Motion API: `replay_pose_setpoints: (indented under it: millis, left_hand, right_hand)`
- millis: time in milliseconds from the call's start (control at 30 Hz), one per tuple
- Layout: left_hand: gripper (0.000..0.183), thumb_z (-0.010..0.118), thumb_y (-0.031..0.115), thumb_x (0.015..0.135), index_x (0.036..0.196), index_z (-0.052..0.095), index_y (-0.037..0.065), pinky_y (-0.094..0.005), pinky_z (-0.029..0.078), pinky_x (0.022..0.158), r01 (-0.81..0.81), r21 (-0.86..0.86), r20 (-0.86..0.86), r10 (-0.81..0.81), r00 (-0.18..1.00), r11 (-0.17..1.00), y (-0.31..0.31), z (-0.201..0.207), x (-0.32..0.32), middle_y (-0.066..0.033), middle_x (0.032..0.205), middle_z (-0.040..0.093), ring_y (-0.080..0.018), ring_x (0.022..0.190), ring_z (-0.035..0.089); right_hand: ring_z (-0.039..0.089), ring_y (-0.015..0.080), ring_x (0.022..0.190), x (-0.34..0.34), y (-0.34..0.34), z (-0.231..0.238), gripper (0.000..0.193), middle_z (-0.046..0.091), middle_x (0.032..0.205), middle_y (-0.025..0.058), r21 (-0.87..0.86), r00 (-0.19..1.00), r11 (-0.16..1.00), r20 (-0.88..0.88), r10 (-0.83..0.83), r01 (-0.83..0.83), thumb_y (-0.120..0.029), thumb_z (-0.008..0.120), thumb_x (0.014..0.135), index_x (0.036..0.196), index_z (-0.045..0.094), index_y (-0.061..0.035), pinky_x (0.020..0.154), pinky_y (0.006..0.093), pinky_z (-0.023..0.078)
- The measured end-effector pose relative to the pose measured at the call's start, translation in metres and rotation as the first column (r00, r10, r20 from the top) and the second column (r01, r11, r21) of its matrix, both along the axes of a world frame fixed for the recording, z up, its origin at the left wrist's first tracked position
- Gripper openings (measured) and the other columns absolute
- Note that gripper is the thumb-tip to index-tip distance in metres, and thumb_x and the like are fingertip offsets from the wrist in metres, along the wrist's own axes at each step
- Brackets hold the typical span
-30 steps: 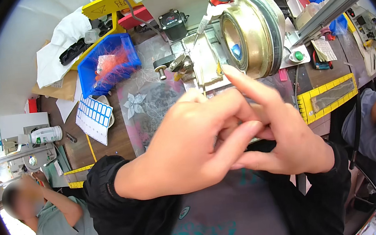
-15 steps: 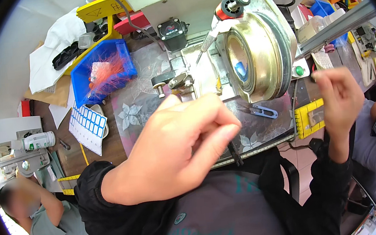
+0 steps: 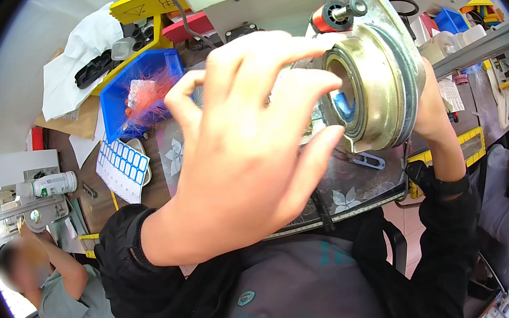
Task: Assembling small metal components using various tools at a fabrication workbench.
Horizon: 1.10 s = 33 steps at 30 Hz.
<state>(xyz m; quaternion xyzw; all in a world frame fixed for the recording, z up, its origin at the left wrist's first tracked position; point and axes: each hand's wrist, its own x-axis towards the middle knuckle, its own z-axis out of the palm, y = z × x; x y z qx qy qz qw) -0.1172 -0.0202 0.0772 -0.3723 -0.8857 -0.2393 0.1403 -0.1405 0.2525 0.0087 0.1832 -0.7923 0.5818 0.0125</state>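
Observation:
My left hand (image 3: 235,155) is raised in front of the bench machine, fingers spread and curved. Its index fingertip is close to the left rim of the brass-coloured ring drum (image 3: 377,87); contact cannot be made out. Inside the drum's opening is a blue piece (image 3: 344,106). Behind the drum's right side is my right hand (image 3: 432,109), with its fingers hidden by the drum and plate. A spool of red thread (image 3: 322,20) sits above the drum. The left hand covers most of the machine's metal bed. Blue thread snips (image 3: 367,159) lie below the drum.
Left of the machine stand a blue bin (image 3: 113,99) with orange-red fibres (image 3: 158,94) and a blue-and-white label sheet (image 3: 120,167). A yellow tray (image 3: 161,35) is behind them. A metal rail (image 3: 478,45) crosses at right. Other people sit on both sides.
My left hand has moved up and forward, its bent fingers spreading out. My right hand has gone from the right, in the open, to behind the drum. The view has shifted slightly.

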Motion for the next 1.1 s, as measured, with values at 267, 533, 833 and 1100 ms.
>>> replay_pose_setpoints:
  millis: [267,533,833,1100]
  left_hand:
    - [0.029,0.078,0.009,0.068,0.095,0.069,0.017,-0.0419,0.029,0.097,-0.133,-0.07,-0.143,0.122,0.982,0.989,0.019,-0.014,-0.003,0.0011,0.129,0.06,-0.0254,0.123,0.05]
    - [0.021,0.077,0.006,0.068,0.084,0.068,0.017,-0.0412,0.03,0.095,-0.201,-0.138,-0.238,0.164,0.957,0.97,0.022,-0.002,-0.002,0.0052,0.121,0.062,-0.0229,0.12,0.051]
    - [0.016,0.071,0.012,0.068,0.083,0.067,0.014,-0.0465,0.028,0.091,-0.122,0.045,-0.304,0.13,0.944,0.991,0.023,-0.025,-0.012,0.0024,0.121,0.059,-0.0208,0.12,0.049]
    - [0.022,0.077,0.008,0.071,0.088,0.067,0.016,-0.045,0.029,0.095,-0.212,-0.139,-0.24,0.175,0.955,0.967,0.026,-0.009,0.0,0.0033,0.127,0.057,-0.0241,0.121,0.049]
  right_hand:
    - [0.058,0.0078,0.08,-0.002,-0.004,-0.006,0.018,0.071,0.091,0.0023,0.028,0.994,0.999,-0.101,0.033,-0.03,-0.004,0.074,0.082,0.097,0.068,0.0023,0.076,0.0274,0.05]
    - [0.056,0.0074,0.08,-0.003,-0.003,-0.008,0.019,0.069,0.089,0.0018,0.025,0.996,0.999,-0.079,0.028,-0.026,-0.002,0.073,0.081,0.098,0.067,0.0026,0.077,0.027,0.049]
    - [0.056,0.0061,0.079,-0.002,-0.005,-0.004,0.022,0.069,0.088,-0.0003,-0.009,0.994,0.997,-0.083,0.073,-0.074,-0.002,0.076,0.079,0.099,0.067,0.0027,0.076,0.0268,0.05]
    - [0.055,0.0042,0.08,-0.001,-0.005,-0.005,0.019,0.068,0.089,-0.0016,-0.115,0.997,0.992,0.051,0.063,-0.057,0.0,0.074,0.079,0.097,0.068,0.002,0.074,0.0246,0.049]
